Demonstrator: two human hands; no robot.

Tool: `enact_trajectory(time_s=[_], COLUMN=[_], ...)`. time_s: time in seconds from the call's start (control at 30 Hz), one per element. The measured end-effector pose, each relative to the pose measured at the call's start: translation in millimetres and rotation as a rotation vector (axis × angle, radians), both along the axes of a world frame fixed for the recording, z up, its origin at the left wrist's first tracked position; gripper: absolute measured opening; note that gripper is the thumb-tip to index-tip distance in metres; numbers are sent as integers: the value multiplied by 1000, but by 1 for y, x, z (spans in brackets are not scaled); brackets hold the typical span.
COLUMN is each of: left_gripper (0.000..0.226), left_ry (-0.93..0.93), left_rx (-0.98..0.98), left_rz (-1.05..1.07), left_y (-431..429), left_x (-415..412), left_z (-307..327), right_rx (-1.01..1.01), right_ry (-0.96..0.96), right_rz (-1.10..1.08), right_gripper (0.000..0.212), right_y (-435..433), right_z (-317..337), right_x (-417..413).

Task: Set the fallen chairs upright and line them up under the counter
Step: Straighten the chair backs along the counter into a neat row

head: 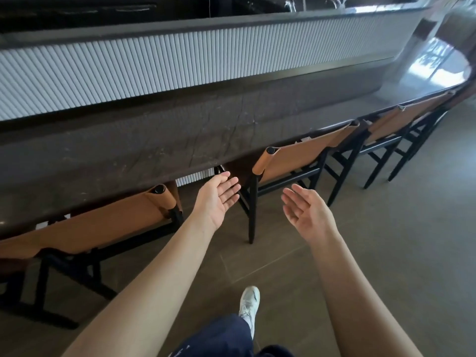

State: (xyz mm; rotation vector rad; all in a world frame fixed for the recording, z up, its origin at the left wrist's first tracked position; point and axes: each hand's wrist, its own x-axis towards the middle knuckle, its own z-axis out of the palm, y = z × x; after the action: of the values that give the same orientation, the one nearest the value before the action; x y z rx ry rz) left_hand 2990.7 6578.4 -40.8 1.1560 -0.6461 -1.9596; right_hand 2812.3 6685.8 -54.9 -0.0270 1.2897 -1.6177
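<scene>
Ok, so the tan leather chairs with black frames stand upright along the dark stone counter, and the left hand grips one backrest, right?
Not quite: in the head view the left hand is open, palm up, and grips no backrest. The tan leather chairs with black frames do stand upright along the dark stone counter.

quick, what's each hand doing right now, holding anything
Left hand: open, fingers straight, palm turned inward, holding nothing.
Right hand: open, fingers relaxed, palm turned inward, holding nothing.

White sneaker [249, 304] on tiled floor [401, 253]
</scene>
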Motion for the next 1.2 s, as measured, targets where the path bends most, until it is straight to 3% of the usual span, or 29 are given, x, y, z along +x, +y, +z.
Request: enact_trajectory(time_s=[0.4, 0.73, 1.0, 1.1, 1.2], left_gripper=[22, 50, 66, 51, 58], left_ry=[-67, -131, -147, -144, -128], left_rx=[200, 345, 405, 430, 467], left_rz=[-119, -174, -102, 6, 176], left_y=[-82, -115, -129, -134, -137], left_x=[-125, -184, -230, -254, -282], left_z=[-17, -33, -51, -58, -67], right_rx=[118, 171, 238, 274, 314], right_ry=[26, -43, -96, -101, -87], right_rz=[-81, -104, -14, 46, 113], right_gripper=[22, 21, 19, 15, 18], right_y=[-81, -122, -167, -186, -206], right_z=[5, -8, -35, -43, -50], right_x=[-109, -151, -204, -231, -262])
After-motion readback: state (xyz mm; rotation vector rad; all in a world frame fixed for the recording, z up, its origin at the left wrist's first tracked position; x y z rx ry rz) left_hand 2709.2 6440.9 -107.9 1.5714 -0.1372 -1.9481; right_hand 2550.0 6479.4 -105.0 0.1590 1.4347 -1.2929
